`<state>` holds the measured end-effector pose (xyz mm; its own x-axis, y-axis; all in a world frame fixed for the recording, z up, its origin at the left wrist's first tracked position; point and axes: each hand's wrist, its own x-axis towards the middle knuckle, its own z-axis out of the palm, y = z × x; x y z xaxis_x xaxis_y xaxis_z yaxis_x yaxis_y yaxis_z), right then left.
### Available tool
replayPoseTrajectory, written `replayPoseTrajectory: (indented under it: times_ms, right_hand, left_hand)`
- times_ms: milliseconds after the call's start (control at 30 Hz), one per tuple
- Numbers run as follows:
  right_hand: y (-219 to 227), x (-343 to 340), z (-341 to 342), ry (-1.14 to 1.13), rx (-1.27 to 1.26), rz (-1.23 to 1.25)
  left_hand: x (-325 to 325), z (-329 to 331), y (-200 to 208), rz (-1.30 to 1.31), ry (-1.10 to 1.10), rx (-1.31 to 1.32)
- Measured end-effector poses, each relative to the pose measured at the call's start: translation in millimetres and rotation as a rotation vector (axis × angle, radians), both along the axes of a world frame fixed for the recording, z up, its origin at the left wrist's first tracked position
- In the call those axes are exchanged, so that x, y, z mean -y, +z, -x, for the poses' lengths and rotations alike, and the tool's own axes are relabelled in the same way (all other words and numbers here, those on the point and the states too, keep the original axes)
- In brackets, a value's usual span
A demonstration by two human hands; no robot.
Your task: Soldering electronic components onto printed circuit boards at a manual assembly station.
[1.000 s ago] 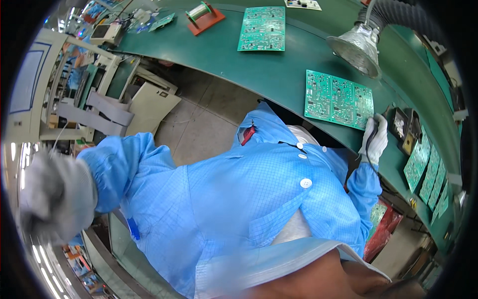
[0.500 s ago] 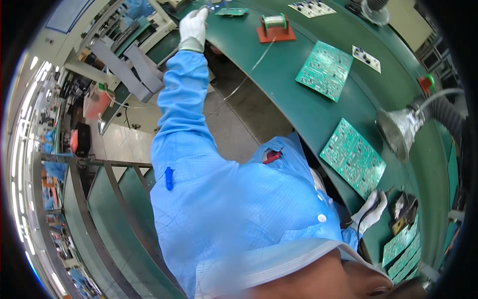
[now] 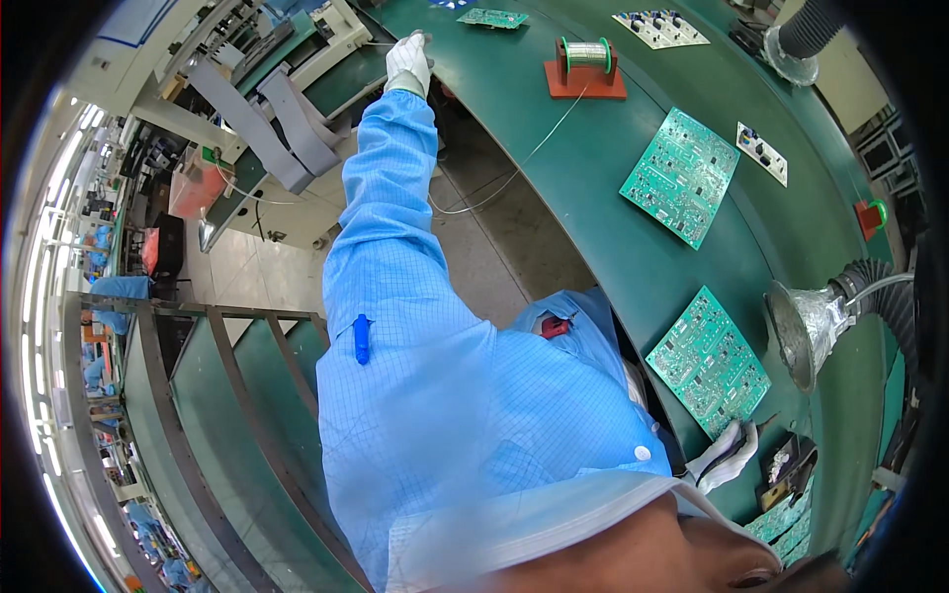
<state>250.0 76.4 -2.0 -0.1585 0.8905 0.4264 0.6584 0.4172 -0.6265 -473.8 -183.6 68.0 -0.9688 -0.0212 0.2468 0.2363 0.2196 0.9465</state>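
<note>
My left arm, in a blue sleeve, stretches far ahead. My left hand [image 3: 407,67], white-gloved, is closed at the table's near edge; anything in its fingers is too small to make out. My right hand [image 3: 720,459], also gloved, grips a soldering iron [image 3: 757,427], its dark cord running down past the wrist. Right beside that hand lies a green circuit board [image 3: 708,362] full of small parts. A second green board [image 3: 680,178] lies farther along the table. A spool of solder wire [image 3: 587,55] sits on a red stand [image 3: 585,83], its wire trailing over the edge.
Beside my right hand stands a dark iron holder [image 3: 788,469], with more green boards [image 3: 786,524] near it. A foil-wrapped fume hose [image 3: 806,331] hangs at the right. White boards [image 3: 761,154] and a small green board [image 3: 492,19] lie farther off. Metal-framed racks [image 3: 217,415] stand left.
The whole view has shifted, so the table sits lower and further right. My left hand has drawn slightly nearer the table edge. My right hand, still on the soldering iron, is closer to the near board.
</note>
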Motion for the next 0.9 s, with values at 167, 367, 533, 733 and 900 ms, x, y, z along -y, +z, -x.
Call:
replayPoseTrajectory:
  times_ms: [167, 367, 533, 733, 900]
  right_hand:
    - [0.9, -0.3, -0.5, 0.044, 0.023, 0.009]
    - [3.9, 0.9, 1.8, 0.058, -0.04, 0.017]
    - [7.8, 3.9, 5.1, 0.06, -0.087, 0.013]
    - [8.0, 10.0, 5.3, 0.035, -0.228, 0.249]
    - [6.0, 8.9, 0.4, 0.119, -0.246, 0.219]
  left_hand:
    - [-15.9, -25.7, 11.8, -0.122, -0.096, 0.131]
    - [-19.9, -30.6, 14.9, 0.041, -0.086, 0.033]
    - [-30.0, -64.8, 43.4, 0.243, -0.225, -0.151]
    - [-98.4, -211.3, 85.4, 0.089, -0.648, -0.19]
    - [-150.5, -367.3, 61.5, 0.226, -1.164, 0.129]
